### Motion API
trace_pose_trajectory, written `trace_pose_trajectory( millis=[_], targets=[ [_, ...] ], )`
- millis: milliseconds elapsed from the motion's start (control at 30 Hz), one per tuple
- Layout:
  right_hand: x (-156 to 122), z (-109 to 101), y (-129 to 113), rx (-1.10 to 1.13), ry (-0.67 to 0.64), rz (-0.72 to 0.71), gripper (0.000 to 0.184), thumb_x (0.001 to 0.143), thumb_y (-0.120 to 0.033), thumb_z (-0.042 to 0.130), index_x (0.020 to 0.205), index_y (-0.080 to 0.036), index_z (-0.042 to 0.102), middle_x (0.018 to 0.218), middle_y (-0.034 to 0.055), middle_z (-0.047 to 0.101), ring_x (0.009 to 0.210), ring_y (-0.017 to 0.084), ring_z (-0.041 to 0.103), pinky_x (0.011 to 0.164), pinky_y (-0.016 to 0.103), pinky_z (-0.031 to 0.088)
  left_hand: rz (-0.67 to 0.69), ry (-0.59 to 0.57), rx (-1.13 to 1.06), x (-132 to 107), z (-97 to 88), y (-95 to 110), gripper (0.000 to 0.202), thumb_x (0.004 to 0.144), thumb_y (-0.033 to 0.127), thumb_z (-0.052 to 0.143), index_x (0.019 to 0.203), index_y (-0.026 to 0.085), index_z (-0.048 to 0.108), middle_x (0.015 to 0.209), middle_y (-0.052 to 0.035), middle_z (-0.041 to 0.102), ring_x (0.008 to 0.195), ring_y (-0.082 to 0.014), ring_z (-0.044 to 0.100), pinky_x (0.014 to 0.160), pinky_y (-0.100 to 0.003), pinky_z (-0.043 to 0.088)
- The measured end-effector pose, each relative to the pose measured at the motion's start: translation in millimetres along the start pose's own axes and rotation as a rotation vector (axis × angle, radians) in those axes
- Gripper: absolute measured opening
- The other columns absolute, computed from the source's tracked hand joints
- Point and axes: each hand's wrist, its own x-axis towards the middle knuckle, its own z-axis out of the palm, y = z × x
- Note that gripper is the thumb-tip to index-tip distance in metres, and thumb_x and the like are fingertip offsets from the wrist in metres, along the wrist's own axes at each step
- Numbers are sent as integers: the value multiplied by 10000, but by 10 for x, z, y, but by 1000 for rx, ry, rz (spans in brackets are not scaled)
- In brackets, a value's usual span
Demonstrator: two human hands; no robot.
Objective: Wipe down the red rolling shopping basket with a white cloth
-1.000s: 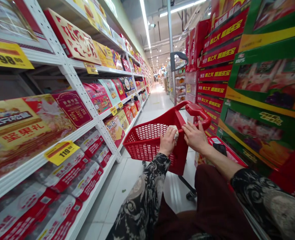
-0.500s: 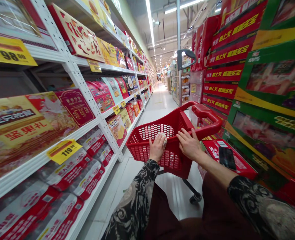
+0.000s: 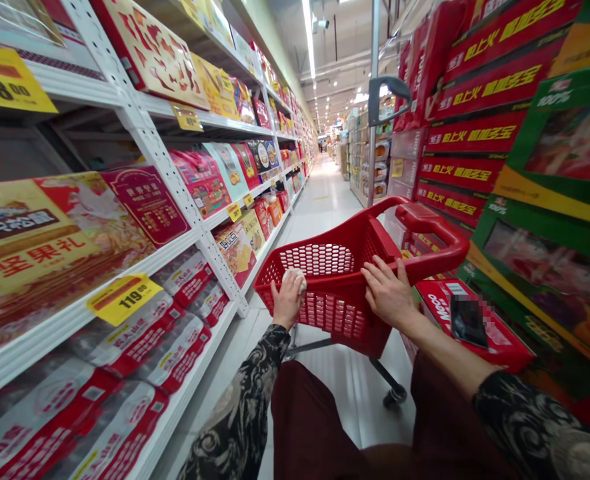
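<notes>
Well, along the head view, the left hand (image 3: 288, 300) has its grip closed around a wad of white cloth (image 3: 295, 279), pressing it to the near rim of a red plastic shopping cart (image 3: 432, 230) (the fingers half hide the wad). The right hand (image 3: 389, 293) lies on that same rim, its fingers spread apart and clamped on nothing. Just right of the cart, a red carton (image 3: 499, 353) carries a dark phone (image 3: 469, 321), partly blurred. To the left runs white metal shelving (image 3: 147, 140), packed with boxed gift sets and showing a yellow price tag (image 3: 123, 300) marked 119. To the right rise stacked red and green cartons (image 3: 475, 133). A pale tiled aisle floor (image 3: 325, 207) stretches far ahead, and black patterned sleeves (image 3: 239, 413) reach in from the near edge.
</notes>
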Motion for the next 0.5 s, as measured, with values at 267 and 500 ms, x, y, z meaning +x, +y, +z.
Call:
trace_pose_trajectory(
  millis=[267,500],
  targets=[
    [-39,-94,107,3,-58,-16,418,794,-182,434,1194,-142,548,1278,87,528,1256,270,373,1072,541,77,-248,-34,7,-31,-223,-24,374,879,225,326,1226,204,465,1381,-102,416,1283,-230,356,1057,-574,139],
    [-137,-134,251,-46,-5,28,472,772,-169,433,1236,-120,506,1320,106,482,1270,269,351,1068,527,91,-8,-93,-142,211,-261,874,374,880,247,351,1236,293,456,1381,-11,427,1298,-177,331,1087,-535,125]
  ],
)
